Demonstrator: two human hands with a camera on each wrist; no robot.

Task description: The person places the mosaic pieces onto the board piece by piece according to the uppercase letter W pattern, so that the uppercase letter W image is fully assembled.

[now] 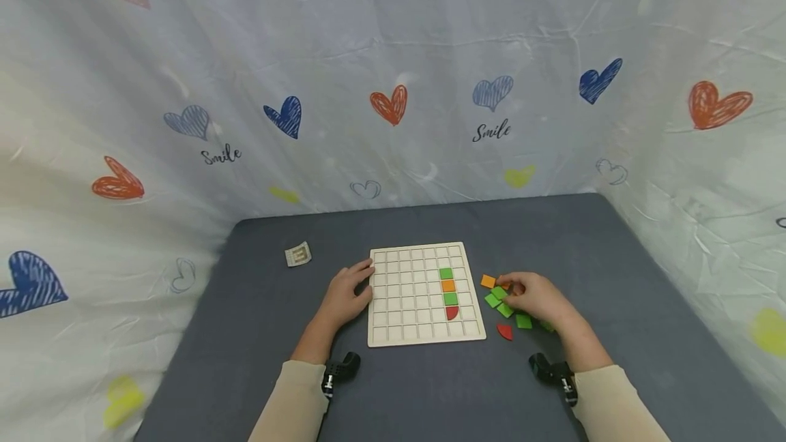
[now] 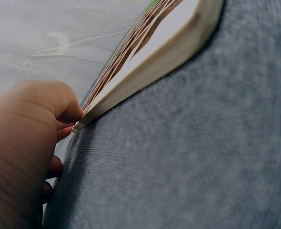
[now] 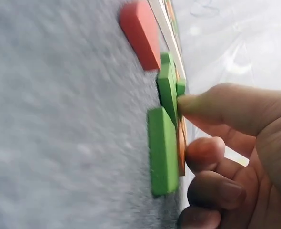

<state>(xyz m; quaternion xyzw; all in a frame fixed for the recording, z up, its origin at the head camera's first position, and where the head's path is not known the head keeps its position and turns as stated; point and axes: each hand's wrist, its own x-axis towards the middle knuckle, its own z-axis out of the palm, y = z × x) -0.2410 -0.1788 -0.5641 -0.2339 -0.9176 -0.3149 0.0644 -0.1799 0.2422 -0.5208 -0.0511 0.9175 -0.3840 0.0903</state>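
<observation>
A pale gridded board lies flat, holding two green squares, an orange square and a red quarter-round piece in one column. My left hand touches its left edge with relaxed fingers; thumb and fingertips meet that edge in the left wrist view. Right of the board, my right hand is over loose green tiles and orange ones. In the right wrist view its thumb touches a green tile beyond the nearest green one, the other fingers bent and apart. No piece shows lifted.
A loose red piece lies near the board's lower right corner. A small pale printed packet is at the table's back left. The dark grey table meets a curtain with hearts behind and at the sides.
</observation>
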